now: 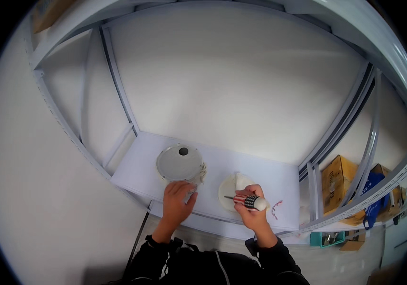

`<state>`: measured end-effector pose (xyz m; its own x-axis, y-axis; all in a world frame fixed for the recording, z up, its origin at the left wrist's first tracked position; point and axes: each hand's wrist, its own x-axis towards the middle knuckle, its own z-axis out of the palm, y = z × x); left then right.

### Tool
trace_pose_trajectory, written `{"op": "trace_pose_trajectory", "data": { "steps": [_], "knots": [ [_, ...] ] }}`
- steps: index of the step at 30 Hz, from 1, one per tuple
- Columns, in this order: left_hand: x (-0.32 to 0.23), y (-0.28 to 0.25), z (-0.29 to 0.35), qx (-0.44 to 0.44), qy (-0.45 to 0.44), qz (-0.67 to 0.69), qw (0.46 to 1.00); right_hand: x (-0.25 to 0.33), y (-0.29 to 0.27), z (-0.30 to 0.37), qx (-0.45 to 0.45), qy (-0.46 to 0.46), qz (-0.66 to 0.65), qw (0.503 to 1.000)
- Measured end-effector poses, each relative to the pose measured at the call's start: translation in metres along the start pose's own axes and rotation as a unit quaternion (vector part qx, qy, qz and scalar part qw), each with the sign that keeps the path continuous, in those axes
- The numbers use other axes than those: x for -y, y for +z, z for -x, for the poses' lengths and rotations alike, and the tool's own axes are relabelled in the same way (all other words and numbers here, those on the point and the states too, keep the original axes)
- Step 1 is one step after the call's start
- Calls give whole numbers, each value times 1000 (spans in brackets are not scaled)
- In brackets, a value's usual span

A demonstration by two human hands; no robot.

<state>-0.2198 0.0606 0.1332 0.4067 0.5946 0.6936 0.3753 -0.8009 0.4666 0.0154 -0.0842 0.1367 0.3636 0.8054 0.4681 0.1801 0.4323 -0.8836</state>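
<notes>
My right hand (253, 216) is closed round a screwdriver (248, 202) with a thick red, white and black patterned handle. Its shaft points left, over a round white plate-like part (227, 192) on the shelf. At the near edge of a round, light grey housing (179, 164), my left hand (177, 199) has its thumb apart from the fingers. That housing shows a dark round hole near its far side. Pale wires or small fittings (203, 173) sit along its right edge. A small greyish piece lies by my left thumb, too unclear to name.
The white shelf board (141, 147) is framed by pale metal posts. A red and white wire (276, 209) lies to the right. Beyond the right post are cardboard boxes (338, 183), a blue bag (373, 197) and, lower down, a green bin (327, 239).
</notes>
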Motion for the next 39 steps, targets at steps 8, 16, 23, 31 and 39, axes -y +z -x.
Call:
{"op": "trace_pose_trajectory", "data": {
  "steps": [8, 16, 23, 31, 39],
  "knots": [
    [92, 8, -28, 67, 69, -25, 995, -1, 61, -31, -34, -105, 130, 985],
    [131, 5, -45, 192, 89, 75, 974, -7, 144, -56, -134, -71, 105, 983],
    [141, 11, -48, 189, 89, 134, 969, -23, 174, -62, -169, -56, 227, 958],
    [140, 12, -49, 182, 90, 131, 970, -28, 181, -64, -176, -54, 276, 943],
    [141, 14, -46, 172, 91, 124, 973, -35, 191, -71, -171, -44, 273, 946]
  ]
}}
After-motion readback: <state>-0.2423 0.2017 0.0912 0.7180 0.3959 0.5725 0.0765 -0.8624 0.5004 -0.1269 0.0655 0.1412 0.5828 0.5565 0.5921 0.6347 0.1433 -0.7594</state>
